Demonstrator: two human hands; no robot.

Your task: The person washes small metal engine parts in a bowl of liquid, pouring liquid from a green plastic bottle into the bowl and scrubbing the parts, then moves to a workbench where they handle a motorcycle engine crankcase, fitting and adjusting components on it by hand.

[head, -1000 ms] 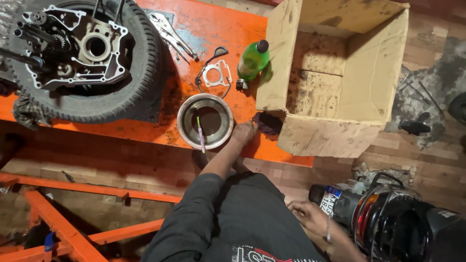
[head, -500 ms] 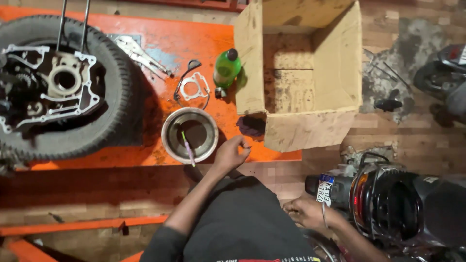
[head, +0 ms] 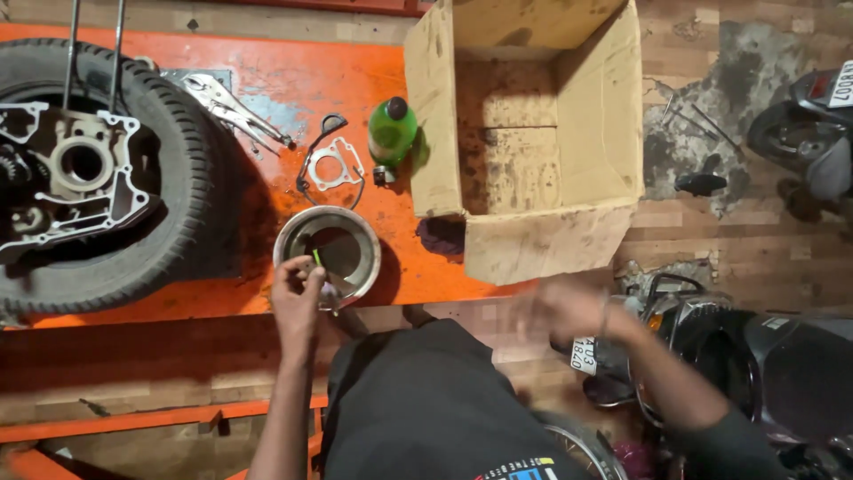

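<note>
Surface point(head: 355, 80), orange, carries a cardboard box point(head: 533, 133) at one o'clock and a tyre point(head: 169, 178) at ten. Nearer me sits the steel bowl point(head: 327, 252); my left hand point(head: 298, 298) is on its six o'clock rim, fingers pinching a green-tipped brush point(head: 318, 267). The bowl rides near the edge; a careless nudge could tip it off. My right hand point(head: 560, 307) is blurred; I cannot tell its grip.
</note>
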